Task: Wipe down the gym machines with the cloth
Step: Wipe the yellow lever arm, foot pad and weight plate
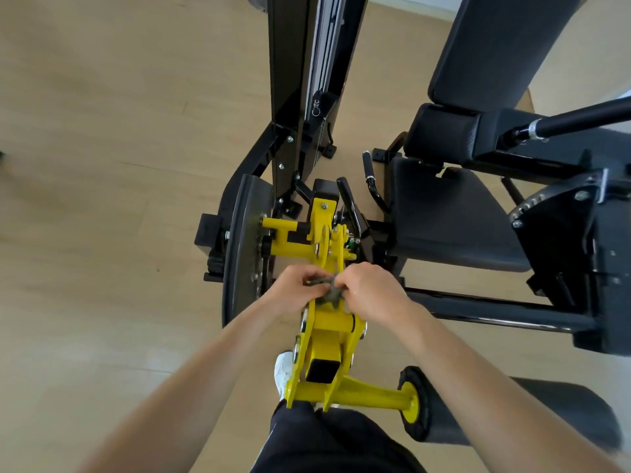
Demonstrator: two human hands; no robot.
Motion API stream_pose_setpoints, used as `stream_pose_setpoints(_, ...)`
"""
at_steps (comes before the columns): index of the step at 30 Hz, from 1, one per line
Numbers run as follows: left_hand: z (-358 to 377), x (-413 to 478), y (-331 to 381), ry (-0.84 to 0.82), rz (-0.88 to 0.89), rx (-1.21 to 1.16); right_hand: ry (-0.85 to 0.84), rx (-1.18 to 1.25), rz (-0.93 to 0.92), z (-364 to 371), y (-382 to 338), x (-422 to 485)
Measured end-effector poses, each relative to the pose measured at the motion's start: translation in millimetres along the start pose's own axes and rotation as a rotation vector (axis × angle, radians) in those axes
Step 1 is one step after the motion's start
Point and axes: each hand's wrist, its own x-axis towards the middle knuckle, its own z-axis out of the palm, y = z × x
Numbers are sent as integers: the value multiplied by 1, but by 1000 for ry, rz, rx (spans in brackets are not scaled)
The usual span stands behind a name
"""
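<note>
A small dark grey-green cloth (328,291) is bunched between both hands, just above the yellow lever arm (329,331) of a black and yellow gym machine. My left hand (296,287) pinches its left end. My right hand (370,289) grips its right side, fingers curled. The cloth rests against the yellow arm's upper edge. Most of the cloth is hidden by my fingers.
The machine's black seat (454,230) and backrest (505,52) stand to the right, the weight-stack tower (307,80) behind. A black roller pad (512,411) sticks out at lower right. My white shoe (283,370) and dark trousers are below. Wooden floor (102,199) lies to the left.
</note>
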Motion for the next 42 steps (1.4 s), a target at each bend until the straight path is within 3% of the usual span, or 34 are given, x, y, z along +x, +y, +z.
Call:
stream_pose_setpoints(3, 3, -9, 0, -37, -58, 24, -77, 49, -43, -4, -2, -8)
stream_pose_setpoints(5, 0, -19, 7, -13, 9, 94, -65, 44, -76, -3, -1, -15)
stream_pose_setpoints(11, -6, -43, 22, 256, 247, 163, 226, 276, -124, 34, 0, -37)
stream_pose_setpoints(15, -16, -34, 13, 514, 210, 103, 404, 248, -52, 71, -8, -48)
stream_pose_setpoints(17, -22, -18, 7, 534, 155, 41, 439, 197, -30, 84, -15, -57)
stream_pose_setpoints(20, -27, 13, -5, 363, 123, 51, 490, 176, 11, 98, -26, -70)
stream_pose_setpoints(24, -16, 49, -25, -5, 73, 99, 493, 236, 156, 104, -41, -75)
stream_pose_setpoints(29, -12, 66, -38, -318, 170, 308, 534, 338, 287, 106, -65, -72)
stream_pose_setpoints(39, -16, 59, -41, -541, 310, 400, 703, 390, 603, 103, -95, -46)
stream_pose_setpoints(42, -18, 65, -39, -512, 281, 520, 732, 462, 640, 107, -100, -43)
